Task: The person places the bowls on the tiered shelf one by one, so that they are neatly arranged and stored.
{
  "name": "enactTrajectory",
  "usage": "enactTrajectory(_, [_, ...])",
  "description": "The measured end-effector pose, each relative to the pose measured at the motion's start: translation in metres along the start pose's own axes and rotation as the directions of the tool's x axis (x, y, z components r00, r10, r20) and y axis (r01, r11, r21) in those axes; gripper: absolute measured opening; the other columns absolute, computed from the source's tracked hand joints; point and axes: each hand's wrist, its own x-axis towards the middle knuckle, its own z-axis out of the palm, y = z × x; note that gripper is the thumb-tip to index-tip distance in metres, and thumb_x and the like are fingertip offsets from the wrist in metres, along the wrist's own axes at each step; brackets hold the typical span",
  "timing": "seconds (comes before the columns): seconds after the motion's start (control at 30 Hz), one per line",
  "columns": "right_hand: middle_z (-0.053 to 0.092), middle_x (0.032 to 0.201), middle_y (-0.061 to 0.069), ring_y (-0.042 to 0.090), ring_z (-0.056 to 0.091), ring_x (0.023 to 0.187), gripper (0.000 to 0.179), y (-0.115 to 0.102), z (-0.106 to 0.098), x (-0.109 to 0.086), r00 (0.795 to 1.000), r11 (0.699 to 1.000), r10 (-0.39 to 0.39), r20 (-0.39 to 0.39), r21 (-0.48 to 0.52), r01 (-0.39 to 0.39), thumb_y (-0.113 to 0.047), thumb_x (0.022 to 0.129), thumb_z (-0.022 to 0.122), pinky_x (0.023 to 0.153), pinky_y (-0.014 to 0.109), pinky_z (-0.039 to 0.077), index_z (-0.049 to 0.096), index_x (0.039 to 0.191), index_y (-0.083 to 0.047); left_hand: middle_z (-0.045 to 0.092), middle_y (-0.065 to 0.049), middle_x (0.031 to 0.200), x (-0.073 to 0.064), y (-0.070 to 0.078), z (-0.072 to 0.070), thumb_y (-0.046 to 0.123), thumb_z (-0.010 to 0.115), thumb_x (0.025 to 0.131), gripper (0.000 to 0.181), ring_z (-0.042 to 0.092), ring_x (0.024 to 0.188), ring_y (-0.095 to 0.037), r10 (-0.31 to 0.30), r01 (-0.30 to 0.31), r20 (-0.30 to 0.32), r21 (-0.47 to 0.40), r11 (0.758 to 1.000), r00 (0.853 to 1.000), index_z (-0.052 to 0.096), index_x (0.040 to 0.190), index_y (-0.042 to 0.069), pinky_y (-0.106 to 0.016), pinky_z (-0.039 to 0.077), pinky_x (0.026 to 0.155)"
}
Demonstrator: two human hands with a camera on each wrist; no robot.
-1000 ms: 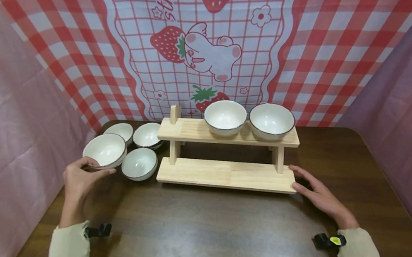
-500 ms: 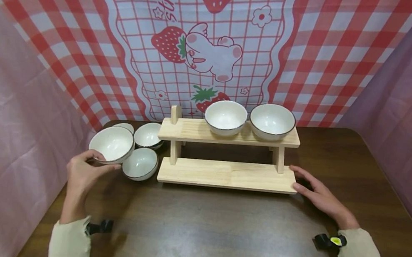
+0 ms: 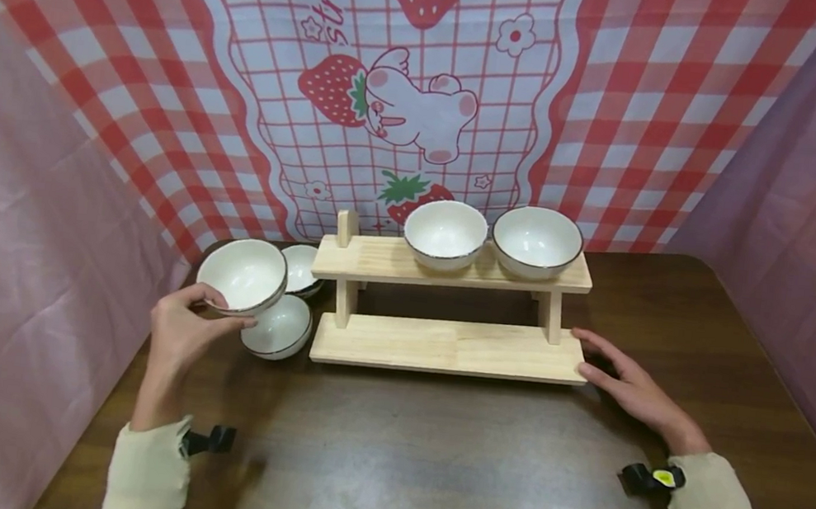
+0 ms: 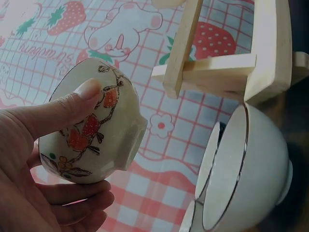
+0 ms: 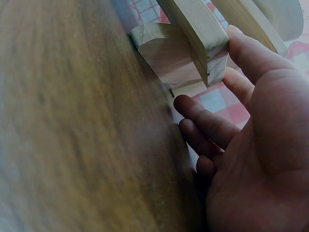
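Note:
My left hand (image 3: 183, 330) holds a white bowl (image 3: 243, 274) by its near side, raised over the other bowls. In the left wrist view the thumb presses the outside of this bowl (image 4: 101, 125), which carries red fruit and brown twigs, and the fingers are around the other side. Beneath and beside it, a bowl (image 3: 279, 328) and another bowl (image 3: 302, 268) stand on the table, left of the two-tier wooden rack (image 3: 450, 348). My right hand (image 3: 633, 390) touches the right end of the lower shelf with thumb and index fingertips; its other fingers are loosely extended, as the right wrist view shows.
On the upper shelf stand a white bowl (image 3: 446, 234) and a dark-rimmed bowl (image 3: 538, 242) side by side. A short wooden peg (image 3: 345, 228) sticks up at that shelf's left end. Behind the brown table (image 3: 395, 452) hangs a strawberry-print cloth (image 3: 423, 115); pink cloth (image 3: 28, 248) hangs at the left.
The left hand has carried its bowl rightward and away from me, so it now covers the rear left bowl and overlaps others. The right hand and rack have stayed put.

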Motion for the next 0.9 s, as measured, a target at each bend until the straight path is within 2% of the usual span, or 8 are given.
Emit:
enactTrajectory(0.13, [0.033,0.16,0.017,0.009,0.029,0.141,0.058,0.0,0.0,0.0,1.0,1.0,-0.001,0.0,0.002,0.001,-0.029,0.104,0.054,0.106,0.068,0.027,0.032,0.157,-0.023,0.059,0.009,0.063,0.002,0.005,0.004,0.01,0.097,0.057,0.038,0.052,0.061,0.002,0.019,-0.019,0.009,0.018,1.0,1.0,0.065,0.076,0.002,-0.014,0.042,0.054])
enactTrajectory(0.27, [0.034,0.16,0.017,0.008,0.03,0.141,0.057,0.0,0.0,-0.001,1.0,1.0,-0.002,-0.002,-0.004,0.002,-0.03,0.104,0.054,0.106,0.067,0.029,0.032,0.157,-0.023,0.056,0.017,0.06,0.005,0.011,0.009,0.01,0.097,0.058,0.038,0.052,0.06,0.003,0.023,-0.023,0.033,0.009,1.0,0.999,0.065,0.078,0.002,-0.015,0.043,0.054])
enactTrajectory(0.37, [0.035,0.159,0.017,-0.005,0.03,0.135,0.057,0.0,0.0,-0.001,1.0,1.0,-0.006,-0.004,-0.007,0.006,-0.029,0.104,0.054,0.105,0.065,0.03,0.032,0.156,-0.023,0.055,0.021,0.06,0.008,0.017,0.013,0.011,0.097,0.059,0.038,0.052,0.06,0.003,0.034,-0.034,0.054,0.012,0.999,0.998,0.065,0.078,0.002,-0.015,0.043,0.053])
enactTrajectory(0.47, [0.035,0.159,0.017,-0.019,0.027,0.125,0.057,0.001,0.0,-0.001,1.0,1.0,-0.013,-0.007,-0.005,0.013,-0.029,0.104,0.054,0.105,0.065,0.03,0.033,0.156,-0.023,0.061,0.012,0.064,0.01,0.023,0.018,0.014,0.097,0.058,0.039,0.054,0.062,0.002,0.057,-0.058,0.067,0.019,0.998,0.996,0.066,0.077,0.002,-0.015,0.045,0.055])
enactTrajectory(0.6, [0.034,0.159,0.019,-0.008,0.029,0.135,0.057,0.0,-0.001,-0.001,1.0,1.0,-0.01,-0.006,-0.004,0.01,-0.029,0.104,0.054,0.106,0.067,0.029,0.033,0.156,-0.022,0.068,-0.007,0.078,0.011,0.03,0.026,0.016,0.098,0.057,0.04,0.057,0.07,-0.007,0.087,-0.089,0.076,0.022,0.996,0.993,0.066,0.076,0.003,-0.013,0.045,0.059])
enactTrajectory(0.7, [0.034,0.159,0.018,0.001,0.031,0.138,0.057,-0.001,-0.001,-0.001,1.0,1.0,-0.008,-0.008,-0.011,0.008,-0.029,0.104,0.054,0.105,0.067,0.029,0.033,0.156,-0.022,0.067,-0.005,0.078,0.013,0.033,0.034,0.015,0.098,0.058,0.04,0.058,0.077,-0.014,0.092,-0.093,0.09,0.008,0.996,0.992,0.066,0.077,0.003,-0.014,0.045,0.062])
enactTrajectory(0.73, [0.035,0.159,0.018,-0.006,0.031,0.133,0.056,-0.001,-0.001,-0.001,1.0,1.0,-0.01,-0.01,-0.012,0.01,-0.029,0.104,0.054,0.105,0.066,0.03,0.033,0.156,-0.022,0.066,-0.003,0.076,0.014,0.034,0.036,0.015,0.098,0.058,0.04,0.057,0.078,-0.016,0.092,-0.093,0.098,0.001,0.996,0.991,0.065,0.077,0.003,-0.014,0.044,0.062])
enactTrajectory(0.9, [0.035,0.158,0.018,-0.018,0.028,0.123,0.056,-0.001,0.0,0.0,1.0,1.0,-0.019,-0.012,-0.014,0.019,-0.028,0.104,0.053,0.104,0.064,0.031,0.034,0.156,-0.022,0.057,0.005,0.065,0.017,0.036,0.044,0.011,0.096,0.06,0.038,0.05,0.065,-0.009,0.116,-0.11,0.133,-0.052,0.993,0.984,0.064,0.078,0.001,-0.018,0.042,0.056])
